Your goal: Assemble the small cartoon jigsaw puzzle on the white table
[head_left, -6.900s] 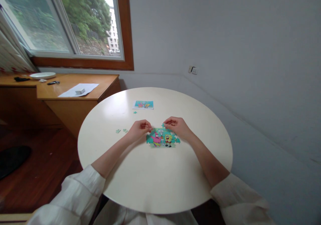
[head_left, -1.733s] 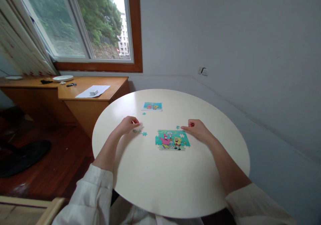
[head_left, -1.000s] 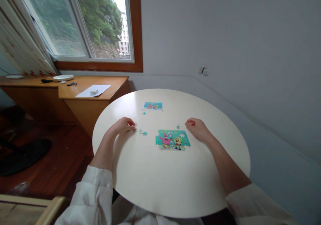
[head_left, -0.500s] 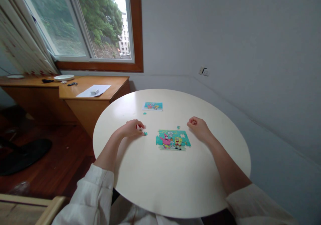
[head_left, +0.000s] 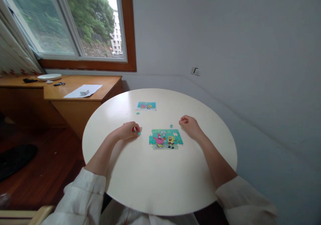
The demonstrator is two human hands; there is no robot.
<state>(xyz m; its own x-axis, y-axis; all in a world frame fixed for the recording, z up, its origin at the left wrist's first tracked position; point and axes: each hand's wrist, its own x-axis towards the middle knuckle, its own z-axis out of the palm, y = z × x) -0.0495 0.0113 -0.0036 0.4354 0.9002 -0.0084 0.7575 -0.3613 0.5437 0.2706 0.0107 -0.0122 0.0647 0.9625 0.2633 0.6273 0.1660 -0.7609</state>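
A partly joined jigsaw puzzle [head_left: 164,141] with cartoon figures on teal lies on the round white table [head_left: 160,181], with a gap near its upper right and uneven edges. Left of it, my left hand [head_left: 128,130] rests on the table with its fingertips pinched on a small teal puzzle piece [head_left: 139,134]. My right hand [head_left: 191,125] is curled in a loose fist beyond the puzzle's upper right corner, and nothing shows in it. Between that fist and the puzzle's top edge lies a loose puzzle piece [head_left: 171,126].
Farther back on the table are a picture card [head_left: 146,105] of the same cartoon scene and another loose teal piece [head_left: 137,113]. A wooden desk [head_left: 110,91] stands at the left under the window, bearing a paper sheet [head_left: 92,89] and a white plate [head_left: 49,77].
My left finger and thumb have closed on the teal piece at their tips. The whole view has shifted, so everything appears farther left. My right hand keeps its curled pose.
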